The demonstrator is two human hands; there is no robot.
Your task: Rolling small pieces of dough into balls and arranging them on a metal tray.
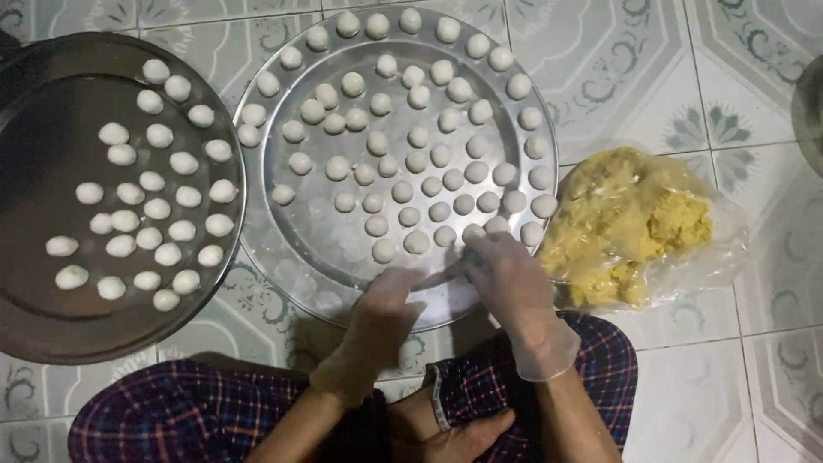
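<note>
1. Both hands wear thin, clear, wrinkled plastic gloves. The left hand (377, 321) is loosely curled; I cannot tell whether it holds anything.
2. The right hand (506, 279) rests fingers-down on the shiny round tray (283, 257), with small, smooth white dough balls (417, 243) just beyond its fingertips.
3. Right of that hand lies a crinkled clear bag (634, 227) of crumbly yellow filling.
4. Left of both hands sits a darker round tray (51, 330) with more balls.
</note>
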